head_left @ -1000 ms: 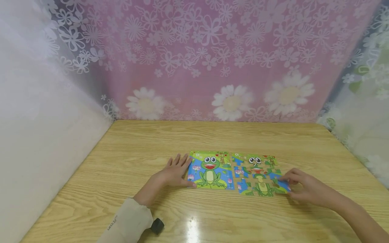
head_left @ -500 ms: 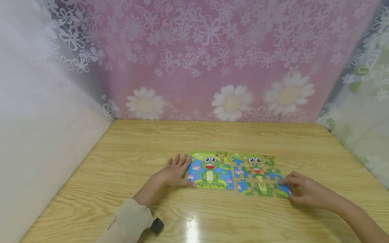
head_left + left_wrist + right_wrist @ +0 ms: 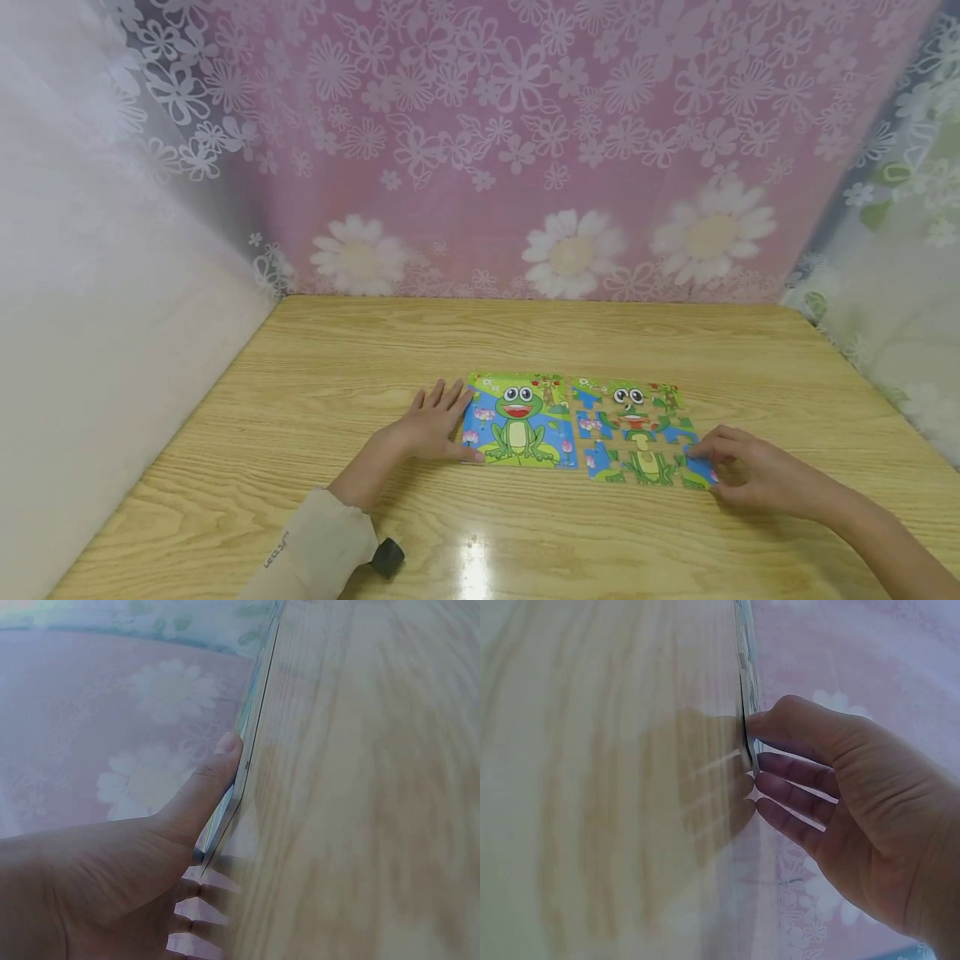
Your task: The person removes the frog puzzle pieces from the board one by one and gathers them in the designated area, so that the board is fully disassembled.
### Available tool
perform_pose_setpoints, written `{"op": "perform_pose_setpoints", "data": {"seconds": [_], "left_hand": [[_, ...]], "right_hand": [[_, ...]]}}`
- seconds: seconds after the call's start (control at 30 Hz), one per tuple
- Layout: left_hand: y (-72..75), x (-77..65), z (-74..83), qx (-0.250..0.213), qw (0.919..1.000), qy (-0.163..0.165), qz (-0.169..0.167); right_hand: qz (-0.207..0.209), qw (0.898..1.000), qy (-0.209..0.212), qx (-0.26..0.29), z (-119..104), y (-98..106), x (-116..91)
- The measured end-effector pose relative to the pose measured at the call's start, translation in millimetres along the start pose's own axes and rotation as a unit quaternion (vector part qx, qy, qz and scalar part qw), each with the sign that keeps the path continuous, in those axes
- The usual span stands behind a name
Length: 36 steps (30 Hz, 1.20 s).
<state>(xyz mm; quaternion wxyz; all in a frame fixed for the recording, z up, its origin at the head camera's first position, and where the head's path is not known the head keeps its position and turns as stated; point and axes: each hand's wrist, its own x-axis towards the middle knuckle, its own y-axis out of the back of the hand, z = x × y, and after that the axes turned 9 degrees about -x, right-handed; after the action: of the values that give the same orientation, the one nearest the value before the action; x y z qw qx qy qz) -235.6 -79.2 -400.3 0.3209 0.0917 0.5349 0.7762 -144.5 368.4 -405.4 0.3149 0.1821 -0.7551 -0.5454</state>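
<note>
A frog picture board [image 3: 519,425] lies flat on the table, and my left hand [image 3: 427,427] rests at its left edge. The fingers of that hand are spread, and its thumb [image 3: 199,795] lies on the board's edge. To the right, jigsaw puzzle pieces [image 3: 652,468] of the same frog lie in rows with gaps between them. My right hand [image 3: 765,473] pinches the blue-and-green corner jigsaw piece [image 3: 699,472] at the lower right of these rows. In the right wrist view the thumb [image 3: 769,726] touches the piece's edge, while the fingertips meet the tabletop.
The wooden table [image 3: 360,342] extends around the board and pieces. Behind it hangs a pink flowered curtain [image 3: 480,167], with pale cloth at both sides. A black block [image 3: 387,558] sits at the left sleeve's cuff.
My right hand has shifted slightly downward with the corner jigsaw piece, which now lies lined up with the bottom row. The left hand has stayed still.
</note>
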Motion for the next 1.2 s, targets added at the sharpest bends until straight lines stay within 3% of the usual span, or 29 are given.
{"op": "perform_pose_setpoints", "data": {"seconds": [0.53, 1.2], "left_hand": [[-0.8, 0.9, -1.4, 0.006, 1.0, -0.005, 0.001], [-2.5, 2.0, -1.9, 0.012, 0.9999, -0.003, 0.0]], "right_hand": [[-0.003, 1.0, -0.006, -0.025, -5.5, 1.1, 3.0], [-0.013, 1.0, -0.011, -0.011, -3.5, 1.2, 2.1]]}}
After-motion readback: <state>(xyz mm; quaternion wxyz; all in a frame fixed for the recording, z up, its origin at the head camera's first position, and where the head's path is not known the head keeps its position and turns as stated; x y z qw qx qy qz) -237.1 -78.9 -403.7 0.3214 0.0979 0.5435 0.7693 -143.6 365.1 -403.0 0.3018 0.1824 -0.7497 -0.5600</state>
